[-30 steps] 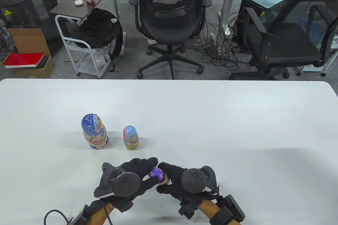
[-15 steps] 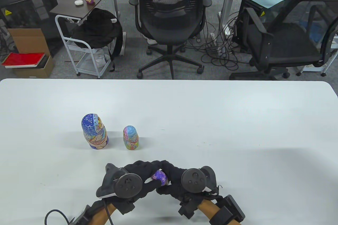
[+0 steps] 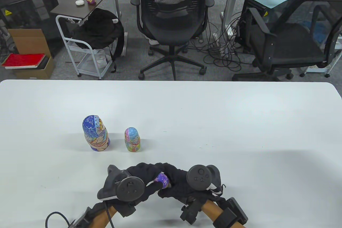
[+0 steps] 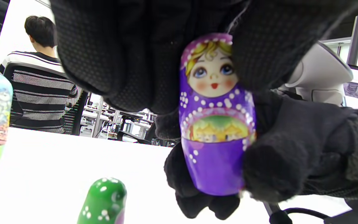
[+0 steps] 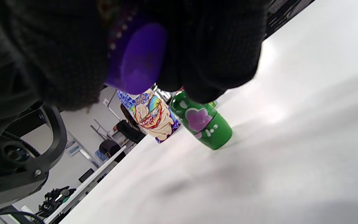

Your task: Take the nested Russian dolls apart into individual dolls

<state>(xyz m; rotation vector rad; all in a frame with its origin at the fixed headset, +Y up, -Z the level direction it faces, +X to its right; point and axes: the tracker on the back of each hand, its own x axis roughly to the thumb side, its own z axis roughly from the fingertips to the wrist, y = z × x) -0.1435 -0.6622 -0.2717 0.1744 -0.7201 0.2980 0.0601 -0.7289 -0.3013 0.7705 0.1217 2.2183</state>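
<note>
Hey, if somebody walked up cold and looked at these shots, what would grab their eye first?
Probably the small purple painted doll gripped between the black-gloved left hand and right hand at the table's near edge. Behind stand a big blue floral doll and a smaller pink-and-blue doll; the wrist views also show a little green doll.

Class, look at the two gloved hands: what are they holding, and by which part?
Both hold one purple doll. The left hand grips its head end, and the right hand grips its base.

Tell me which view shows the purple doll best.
Left wrist view: the purple doll shows its full painted front, face included. Table view shows only a sliver between both hands; right wrist view only its blurred base.
</note>
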